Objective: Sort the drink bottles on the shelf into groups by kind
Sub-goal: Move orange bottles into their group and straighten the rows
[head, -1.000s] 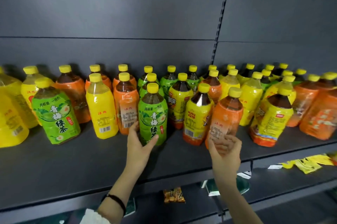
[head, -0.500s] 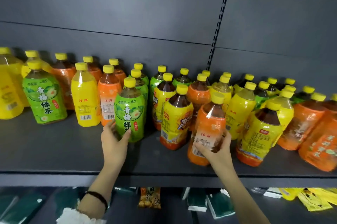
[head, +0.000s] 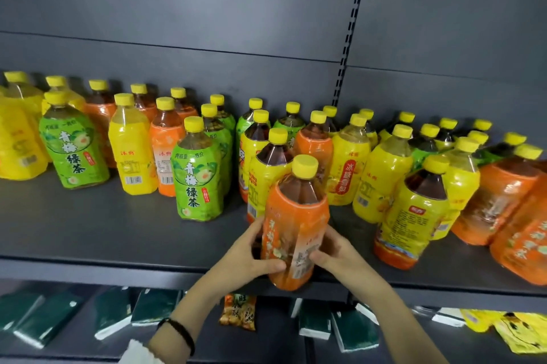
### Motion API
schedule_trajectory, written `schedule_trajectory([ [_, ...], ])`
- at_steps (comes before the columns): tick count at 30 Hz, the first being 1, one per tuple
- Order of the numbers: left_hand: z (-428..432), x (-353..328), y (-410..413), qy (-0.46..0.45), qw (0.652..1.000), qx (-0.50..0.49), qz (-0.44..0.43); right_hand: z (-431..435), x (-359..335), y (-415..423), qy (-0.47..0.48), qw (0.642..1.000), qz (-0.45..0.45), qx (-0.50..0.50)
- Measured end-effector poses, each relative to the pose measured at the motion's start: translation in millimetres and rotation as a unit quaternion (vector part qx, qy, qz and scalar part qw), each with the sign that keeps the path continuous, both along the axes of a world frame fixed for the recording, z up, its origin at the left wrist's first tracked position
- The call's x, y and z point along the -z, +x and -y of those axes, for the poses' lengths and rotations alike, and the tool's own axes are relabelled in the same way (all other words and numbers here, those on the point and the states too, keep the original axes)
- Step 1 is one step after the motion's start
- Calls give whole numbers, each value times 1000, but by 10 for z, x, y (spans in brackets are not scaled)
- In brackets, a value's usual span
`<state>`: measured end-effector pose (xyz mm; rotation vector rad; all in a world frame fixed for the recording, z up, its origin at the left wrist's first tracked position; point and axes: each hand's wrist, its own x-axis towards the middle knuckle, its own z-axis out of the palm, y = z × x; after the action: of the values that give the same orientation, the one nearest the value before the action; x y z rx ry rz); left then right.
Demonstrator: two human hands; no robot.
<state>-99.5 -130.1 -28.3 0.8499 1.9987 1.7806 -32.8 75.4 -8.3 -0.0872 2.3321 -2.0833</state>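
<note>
Left hand (head: 246, 258) joins orange bottle (head: 291, 233), shelf edge (head: 103, 273)

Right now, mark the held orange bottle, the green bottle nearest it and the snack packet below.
held orange bottle (head: 296, 221), head view, orange label.
nearest green bottle (head: 197, 183), head view, label middle.
snack packet (head: 238, 314), head view, front.

Bottle (head: 296, 224) at shelf (head: 118, 233) frnt edge; other btls (head: 349, 168) behind.

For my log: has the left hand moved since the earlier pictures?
Yes. The left hand moved right from the front green bottle onto the orange bottle.
</note>
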Motion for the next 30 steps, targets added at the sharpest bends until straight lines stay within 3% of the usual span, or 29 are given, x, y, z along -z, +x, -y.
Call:
schedule_trajectory([
  [3, 7, -45, -15, 30, 999, 12, 41, -12, -8, -35, 33, 999, 9, -26],
  [7, 51, -105, -73, 68, 995, -51, 44, -51, -113, -153, 64, 997, -12, -44],
  [10, 114, -99, -75, 76, 988, -134, 28, -174, -165, -375, 41, 994, -41, 94],
  [13, 196, -60, -100, 80, 976, -203, 8, -254, -204, -669, 50, 967, -54, 242],
  [19, 210, 5, -215, 31, 960, -277, -26, -43, -229, -1179, 128, 929, -58, 342],
  [26, 307, 37, -319, 15, 950, -311, -36, 161, -252, -1429, 118, 861, -93, 486],
  [30, 324, 22, -335, 16, 947, -321, -27, 46, -235, -1379, 133, 858, -100, 486],
])
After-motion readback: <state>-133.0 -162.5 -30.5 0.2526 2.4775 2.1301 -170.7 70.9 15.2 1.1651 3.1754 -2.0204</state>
